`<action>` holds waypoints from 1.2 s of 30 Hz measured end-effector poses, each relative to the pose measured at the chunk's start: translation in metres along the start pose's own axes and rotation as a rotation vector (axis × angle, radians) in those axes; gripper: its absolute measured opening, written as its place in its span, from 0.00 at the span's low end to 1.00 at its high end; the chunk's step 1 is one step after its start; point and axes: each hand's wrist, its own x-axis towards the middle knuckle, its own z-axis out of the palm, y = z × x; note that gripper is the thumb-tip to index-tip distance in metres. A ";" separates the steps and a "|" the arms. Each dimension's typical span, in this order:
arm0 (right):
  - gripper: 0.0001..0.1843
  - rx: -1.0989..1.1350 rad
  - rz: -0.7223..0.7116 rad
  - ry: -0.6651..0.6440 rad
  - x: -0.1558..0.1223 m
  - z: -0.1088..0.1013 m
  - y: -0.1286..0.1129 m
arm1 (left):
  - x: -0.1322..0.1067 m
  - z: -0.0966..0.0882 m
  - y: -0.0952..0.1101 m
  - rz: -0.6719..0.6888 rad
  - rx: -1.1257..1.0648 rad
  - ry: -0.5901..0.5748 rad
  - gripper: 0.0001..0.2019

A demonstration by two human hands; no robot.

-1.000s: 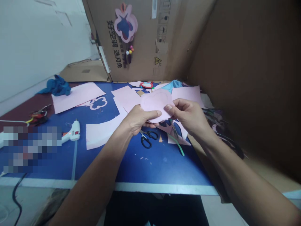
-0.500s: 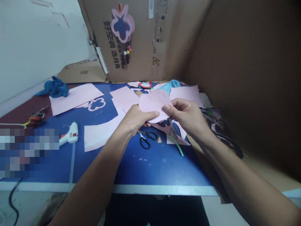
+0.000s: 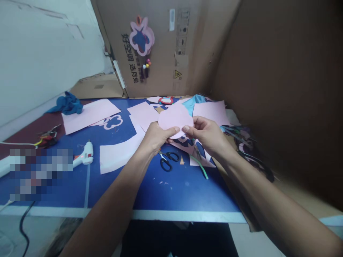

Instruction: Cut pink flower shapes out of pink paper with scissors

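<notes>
Between my two hands I hold up a pink paper cutout (image 3: 175, 117) with a rounded, lobed outline. My left hand (image 3: 159, 135) pinches its lower left, thumb on the front face and fingers behind. At the lower right edge, my right hand (image 3: 205, 130) grips it between thumb and fingers. Black-handled scissors (image 3: 168, 159) lie on the blue table just below the left hand, their blades partly hidden by it. Pink paper scraps (image 3: 200, 160) and a green strip (image 3: 200, 166) rest under the right hand.
A white hot glue gun (image 3: 87, 153) stands on the left. Pink sheets (image 3: 91, 116) and a flower-shaped outline (image 3: 114, 122) lie around the table. A blue cloth (image 3: 68, 103) sits at the back left. Cardboard walls (image 3: 160, 82) bound the back and right; a pink flower ornament (image 3: 142, 37) hangs there.
The paper cutout has turned slightly in my hands, so its face shows flatter and its lobed outline is clearer. The whole view has shifted a little; both hands keep their hold.
</notes>
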 end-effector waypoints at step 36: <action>0.19 -0.172 -0.014 0.121 0.062 0.007 0.017 | 0.058 -0.033 -0.009 0.051 -0.017 0.085 0.09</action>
